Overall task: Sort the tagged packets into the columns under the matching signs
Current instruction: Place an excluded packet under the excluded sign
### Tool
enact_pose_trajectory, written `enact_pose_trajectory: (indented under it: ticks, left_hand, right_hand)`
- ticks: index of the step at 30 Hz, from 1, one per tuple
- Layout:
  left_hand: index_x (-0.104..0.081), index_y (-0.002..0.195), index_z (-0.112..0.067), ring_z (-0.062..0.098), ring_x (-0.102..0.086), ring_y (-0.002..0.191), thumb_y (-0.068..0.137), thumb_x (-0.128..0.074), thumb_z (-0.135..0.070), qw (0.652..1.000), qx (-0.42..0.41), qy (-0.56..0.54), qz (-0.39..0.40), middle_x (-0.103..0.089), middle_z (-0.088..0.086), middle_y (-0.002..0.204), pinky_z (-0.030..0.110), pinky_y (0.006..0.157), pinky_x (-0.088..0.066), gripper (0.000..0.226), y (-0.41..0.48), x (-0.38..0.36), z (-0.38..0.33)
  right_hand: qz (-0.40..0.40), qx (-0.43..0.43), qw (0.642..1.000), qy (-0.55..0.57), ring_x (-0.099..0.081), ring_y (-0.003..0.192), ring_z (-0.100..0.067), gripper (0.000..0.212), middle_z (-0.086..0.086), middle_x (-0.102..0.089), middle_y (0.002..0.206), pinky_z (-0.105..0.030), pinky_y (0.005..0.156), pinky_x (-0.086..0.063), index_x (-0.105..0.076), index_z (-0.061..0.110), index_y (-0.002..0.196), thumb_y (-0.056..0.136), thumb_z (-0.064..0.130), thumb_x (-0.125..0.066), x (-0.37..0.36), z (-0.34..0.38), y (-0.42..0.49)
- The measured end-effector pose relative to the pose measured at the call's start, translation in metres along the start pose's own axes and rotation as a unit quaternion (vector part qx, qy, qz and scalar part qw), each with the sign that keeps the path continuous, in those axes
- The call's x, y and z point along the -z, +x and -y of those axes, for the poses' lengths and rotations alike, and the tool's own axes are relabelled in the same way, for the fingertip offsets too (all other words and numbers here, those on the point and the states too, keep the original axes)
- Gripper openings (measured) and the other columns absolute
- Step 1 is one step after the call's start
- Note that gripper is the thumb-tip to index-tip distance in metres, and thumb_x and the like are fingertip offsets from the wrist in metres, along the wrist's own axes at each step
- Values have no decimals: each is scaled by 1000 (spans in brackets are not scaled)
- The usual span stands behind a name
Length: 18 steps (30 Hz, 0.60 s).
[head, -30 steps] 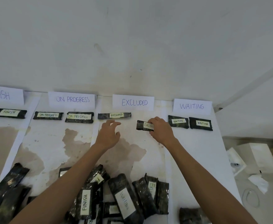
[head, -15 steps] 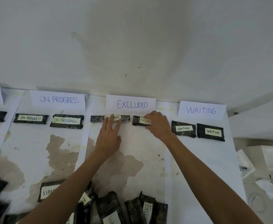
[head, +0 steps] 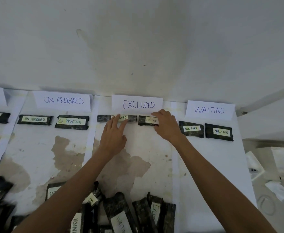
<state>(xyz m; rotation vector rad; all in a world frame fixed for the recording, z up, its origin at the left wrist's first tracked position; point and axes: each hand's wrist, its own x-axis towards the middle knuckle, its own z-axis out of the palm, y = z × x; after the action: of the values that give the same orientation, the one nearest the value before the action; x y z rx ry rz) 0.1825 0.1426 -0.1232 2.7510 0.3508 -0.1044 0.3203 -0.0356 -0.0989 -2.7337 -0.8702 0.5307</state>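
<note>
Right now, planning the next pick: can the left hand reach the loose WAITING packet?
Probably yes: the WAITING packet lies uncovered atop the pile, and the left hand, fingers flat, grips nothing.

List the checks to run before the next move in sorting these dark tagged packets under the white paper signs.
1. Right dark EXCLUDED-tagged packet under white paper EXCLUDED sign: ok.
2. Left dark EXCLUDED-tagged packet in same row: ok.
3. Both packets apart, not overlapping: ok.
4. Right hand clear of packet: not ok, grips its packet's end.
5. Left hand free: not ok, fingers press its packet.
</note>
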Motion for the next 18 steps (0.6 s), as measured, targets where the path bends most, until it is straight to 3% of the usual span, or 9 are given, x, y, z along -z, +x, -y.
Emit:
enact_pose_trajectory:
  ticks: [8, 18]
  left_hand:
    - [-57, 125, -14, 33, -43, 125, 84, -57, -15, 999, -35, -32, 19, -50, 11, 134, 43, 104, -33, 41, -48, 25, -10]
    - [-55, 123, -18, 26, -48, 117, 88, -50, -18, 987, -76, -75, 124, -53, 5, 127, 41, 98, -40, 36, -150, 13, -13]
  right_hand:
    - [12, 4, 997, 78, -48, 118, -21, 45, -3, -51, 128, -37, 99, -39, -50, 18, 131, 88, 15, -59, 14, 36, -70]
    - [56, -7, 993, 103, -55, 108, -19, 39, -2, -56, 121, -36, 90, -47, -54, 18, 127, 88, 15, -59, -22, 68, -175]
